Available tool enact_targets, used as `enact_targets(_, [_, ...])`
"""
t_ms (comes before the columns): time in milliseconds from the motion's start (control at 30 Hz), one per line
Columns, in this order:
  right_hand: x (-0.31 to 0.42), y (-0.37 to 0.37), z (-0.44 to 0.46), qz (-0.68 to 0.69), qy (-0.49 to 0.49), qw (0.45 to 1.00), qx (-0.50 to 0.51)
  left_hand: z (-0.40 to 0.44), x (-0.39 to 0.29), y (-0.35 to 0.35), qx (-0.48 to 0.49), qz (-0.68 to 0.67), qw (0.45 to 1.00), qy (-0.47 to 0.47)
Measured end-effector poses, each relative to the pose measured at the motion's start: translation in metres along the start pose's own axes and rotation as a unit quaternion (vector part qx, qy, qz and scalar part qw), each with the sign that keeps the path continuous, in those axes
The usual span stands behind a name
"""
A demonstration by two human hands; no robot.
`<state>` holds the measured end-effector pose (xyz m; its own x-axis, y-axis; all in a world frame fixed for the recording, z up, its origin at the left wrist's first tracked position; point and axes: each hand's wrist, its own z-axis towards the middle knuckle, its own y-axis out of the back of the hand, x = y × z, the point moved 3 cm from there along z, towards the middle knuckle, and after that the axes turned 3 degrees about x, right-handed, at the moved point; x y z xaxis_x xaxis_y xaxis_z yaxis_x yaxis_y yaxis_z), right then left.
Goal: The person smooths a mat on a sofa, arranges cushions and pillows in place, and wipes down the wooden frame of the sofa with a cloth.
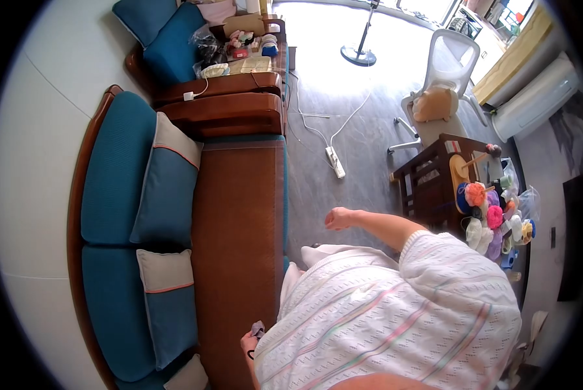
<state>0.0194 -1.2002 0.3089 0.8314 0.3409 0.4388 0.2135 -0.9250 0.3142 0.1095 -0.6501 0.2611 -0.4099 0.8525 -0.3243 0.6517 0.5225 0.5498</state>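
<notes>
At the lower edge of the sofa, my left hand [248, 342] is closed around a small crumpled greyish-purple cloth [258, 329]. A dark band circles that wrist. The brown sofa seat [236, 214] lies beside and beneath this hand. My right hand [336, 219] hangs over the grey floor with its fingers curled in, and nothing shows in it. It is apart from the sofa and from the dark wooden stand on the right.
Blue-and-beige cushions [168, 185] lean along the sofa back. A power strip [335, 162] and its cables cross the floor. The wooden stand [428, 175] holds colourful yarn balls [494, 216]. Beyond are an office chair [449, 62], a round-based pole [358, 56] and a cluttered armchair [164, 62].
</notes>
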Motion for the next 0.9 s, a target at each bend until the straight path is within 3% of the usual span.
enact_targets(167, [0.002,-0.004,0.001,-0.003,0.001,1.000,0.002,0.018,0.013,0.004,-0.008,0.031,0.999,-0.006])
enact_targets(267, [-0.010,-0.007,0.011,-0.008,-0.003,1.000,-0.006,0.039,0.022,0.002,0.043,-0.071,0.996,-0.023])
enact_targets(467, [-0.014,-0.008,0.002,0.001,-0.030,1.000,-0.006,0.009,-0.033,0.021,0.033,-0.025,0.999,-0.032])
enact_targets(567, [-0.015,-0.011,-0.001,0.010,-0.028,1.000,-0.009,0.033,-0.009,0.008,0.048,-0.126,0.991,-0.002])
enact_targets(900, [-0.015,-0.014,-0.004,0.025,-0.029,0.999,-0.014,0.022,-0.022,0.009,0.055,-0.064,0.995,-0.047])
